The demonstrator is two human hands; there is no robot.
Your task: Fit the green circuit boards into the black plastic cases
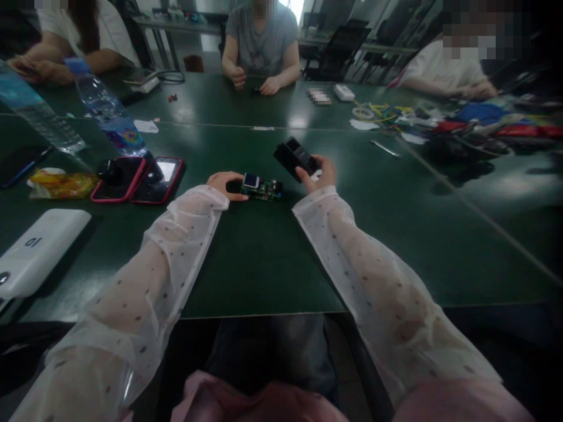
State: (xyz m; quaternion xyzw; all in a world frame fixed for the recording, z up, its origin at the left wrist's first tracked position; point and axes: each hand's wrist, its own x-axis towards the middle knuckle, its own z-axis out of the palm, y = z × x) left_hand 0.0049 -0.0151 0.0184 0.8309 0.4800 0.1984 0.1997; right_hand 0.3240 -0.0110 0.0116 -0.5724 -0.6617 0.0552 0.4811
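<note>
My left hand (226,184) is closed around the left end of a green circuit board (266,189), thumb on the near side and fingers on the far side. The board carries a small square screen (251,180) and several parts at its right end. To the right and a little farther off, my right hand (321,174) grips a black rectangular case (295,158), tilted and apart from the board. Something small and white shows by the right fingers, too small to name. Sheer white dotted sleeves cover both my forearms.
At left are a white power bank (46,249), two red-edged phones (157,180), a yellow packet (64,183) and water bottles (108,111). Screwdriver-like metal tool (385,149) and tangled cables (479,126) lie at right. Several people sit across the green table (264,264).
</note>
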